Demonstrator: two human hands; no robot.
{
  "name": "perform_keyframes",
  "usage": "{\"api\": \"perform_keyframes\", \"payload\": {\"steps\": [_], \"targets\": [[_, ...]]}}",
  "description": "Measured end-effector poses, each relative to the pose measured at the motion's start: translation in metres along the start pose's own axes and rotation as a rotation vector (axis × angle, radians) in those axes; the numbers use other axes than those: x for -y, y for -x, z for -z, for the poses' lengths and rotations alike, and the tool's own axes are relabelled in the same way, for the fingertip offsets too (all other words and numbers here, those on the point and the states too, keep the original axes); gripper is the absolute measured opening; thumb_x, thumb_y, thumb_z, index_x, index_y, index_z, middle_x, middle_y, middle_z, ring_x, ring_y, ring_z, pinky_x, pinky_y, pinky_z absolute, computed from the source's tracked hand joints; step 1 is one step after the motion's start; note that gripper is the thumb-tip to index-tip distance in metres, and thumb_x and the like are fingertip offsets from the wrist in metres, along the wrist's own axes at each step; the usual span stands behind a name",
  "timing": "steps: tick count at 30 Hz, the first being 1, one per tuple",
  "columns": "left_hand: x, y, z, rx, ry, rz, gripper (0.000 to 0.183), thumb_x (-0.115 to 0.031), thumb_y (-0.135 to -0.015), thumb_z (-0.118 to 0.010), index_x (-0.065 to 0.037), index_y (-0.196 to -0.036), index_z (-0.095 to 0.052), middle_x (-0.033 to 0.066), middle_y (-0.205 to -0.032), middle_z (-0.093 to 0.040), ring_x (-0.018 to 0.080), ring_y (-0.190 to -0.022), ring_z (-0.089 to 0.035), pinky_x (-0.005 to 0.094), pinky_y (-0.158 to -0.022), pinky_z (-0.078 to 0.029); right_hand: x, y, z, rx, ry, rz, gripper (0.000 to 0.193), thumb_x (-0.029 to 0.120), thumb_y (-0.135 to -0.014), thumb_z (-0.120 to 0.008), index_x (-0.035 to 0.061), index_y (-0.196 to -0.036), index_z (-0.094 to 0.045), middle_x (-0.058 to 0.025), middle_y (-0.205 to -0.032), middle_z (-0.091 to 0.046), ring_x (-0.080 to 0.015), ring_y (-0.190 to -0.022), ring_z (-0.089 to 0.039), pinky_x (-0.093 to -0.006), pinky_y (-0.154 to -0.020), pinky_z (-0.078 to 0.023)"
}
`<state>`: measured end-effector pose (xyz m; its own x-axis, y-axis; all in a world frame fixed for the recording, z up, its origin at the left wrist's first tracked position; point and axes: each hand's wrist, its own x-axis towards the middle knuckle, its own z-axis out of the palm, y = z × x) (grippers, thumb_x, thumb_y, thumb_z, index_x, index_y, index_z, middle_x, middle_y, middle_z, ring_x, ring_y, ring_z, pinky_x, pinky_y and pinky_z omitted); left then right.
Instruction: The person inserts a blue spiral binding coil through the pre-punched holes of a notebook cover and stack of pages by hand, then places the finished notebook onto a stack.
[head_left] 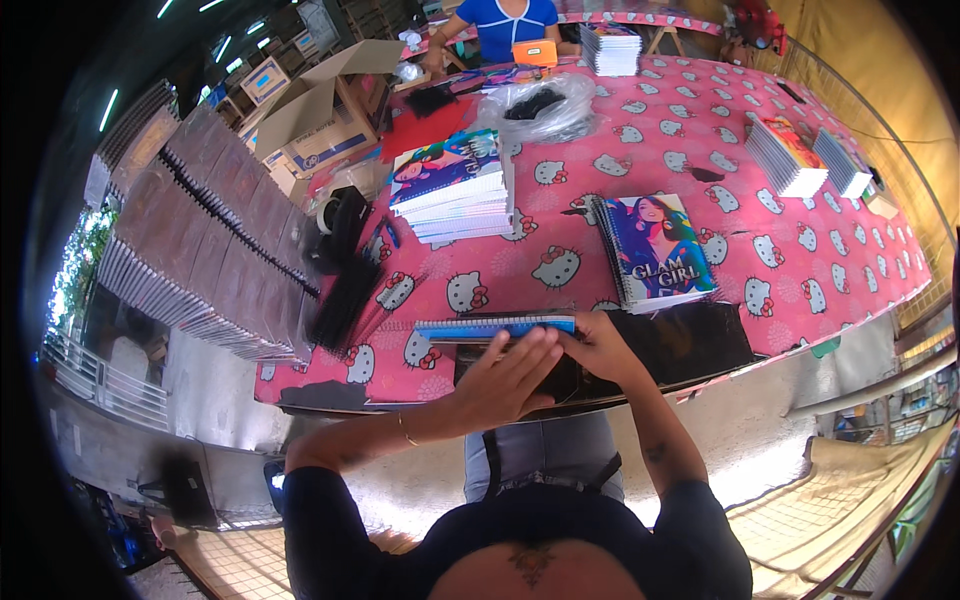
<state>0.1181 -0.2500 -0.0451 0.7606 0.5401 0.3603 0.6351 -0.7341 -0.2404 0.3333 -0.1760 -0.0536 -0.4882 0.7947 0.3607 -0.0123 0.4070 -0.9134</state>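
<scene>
Close to the table's near edge, a spiral notebook (490, 327) with a blue cover stands or tilts edge-on, its coil along the upper side. My left hand (512, 378) lies across its near side with fingers stretched out. At the notebook's right end my right hand (603, 348) is closed, thumb and fingers around the corner; some fingertips are hidden. Beneath both hands is a black mat (690, 345). Just beyond my right hand sits a short pile of coil-bound notebooks (660, 245) with a colourful figure on the cover.
Left are tall stacks of bound notebooks (190, 240), a bundle of black coils (347, 305) and a tape dispenser (345, 225). A notebook stack (450, 190), a plastic bag (570, 105) and a carton (330, 115) stand farther back. Across the pink table (620, 130) is another person (505, 30).
</scene>
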Motion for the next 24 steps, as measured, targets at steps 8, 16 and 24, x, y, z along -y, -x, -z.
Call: {"api": "perform_keyframes", "payload": {"steps": [8, 16, 24], "targets": [[0.01, -0.026, 0.009, -0.015, -0.023, 0.124, 0.082, -0.056, -0.095, -0.052, 0.005, -0.147, -0.04, 0.0261, -0.153, -0.041, 0.0396, -0.145, -0.037, 0.0624, -0.115, -0.025, 0.01, -0.003, -0.001, -0.033, 0.095, 0.03, 0.016, 0.012, -0.093, -0.07, 0.0002, -0.104, -0.069, -0.0134, -0.076, -0.065, -0.0172, -0.062, -0.055, -0.034, -0.06, -0.046], [0.005, -0.035, 0.018, 0.071, 0.032, 0.198, 0.081, -0.054, -0.095, -0.054, 0.006, -0.148, -0.04, 0.0263, -0.157, -0.037, 0.0401, -0.147, -0.034, 0.0624, -0.117, -0.02, 0.003, -0.002, 0.001, -0.037, 0.149, 0.009, 0.017, 0.013, -0.092, -0.071, -0.0021, -0.096, -0.066, -0.0162, -0.076, -0.063, -0.0219, -0.064, -0.058, -0.0356, -0.06, -0.045], [0.021, -0.05, 0.034, -0.148, 0.235, 0.374, 0.05, -0.037, -0.096, -0.063, -0.001, -0.131, -0.059, 0.0157, -0.134, -0.062, 0.032, -0.13, -0.055, 0.0593, -0.12, -0.018, 0.025, -0.004, 0.007, -0.031, 0.215, 0.037, 0.024, 0.014, -0.09, -0.074, -0.0012, -0.108, -0.07, -0.0136, -0.085, -0.07, -0.019, -0.071, -0.063, -0.0334, -0.065, -0.049]]}}
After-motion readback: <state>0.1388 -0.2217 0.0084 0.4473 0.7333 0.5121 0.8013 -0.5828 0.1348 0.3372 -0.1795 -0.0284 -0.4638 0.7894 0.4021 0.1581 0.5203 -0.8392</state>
